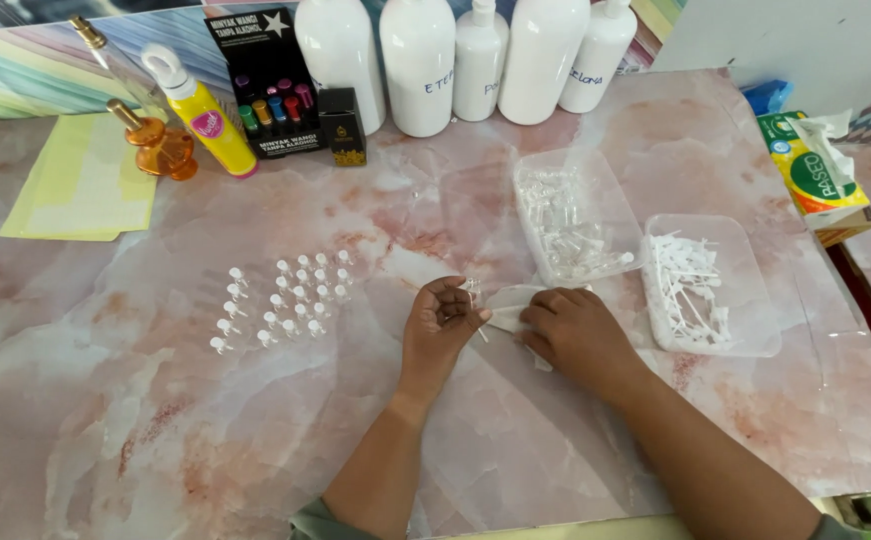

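A tiny clear vial [472, 290] sits pinched in the curled fingertips of the left hand [438, 328], low over the pink marble table [155, 420]; just beside it, the right hand [577, 330] presses closed fingers onto a white tissue [507, 306]; capped vials in rows [280, 300] stand left; two clear trays [595, 190] of white parts lie right.

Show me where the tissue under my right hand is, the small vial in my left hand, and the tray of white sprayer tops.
tissue [508, 306]: head view, on the white fold left of the right hand.
small vial [471, 290]: head view, on its clear body above the left fingertips.
tray of sprayer tops [755, 300]: head view, on its clear right wall.
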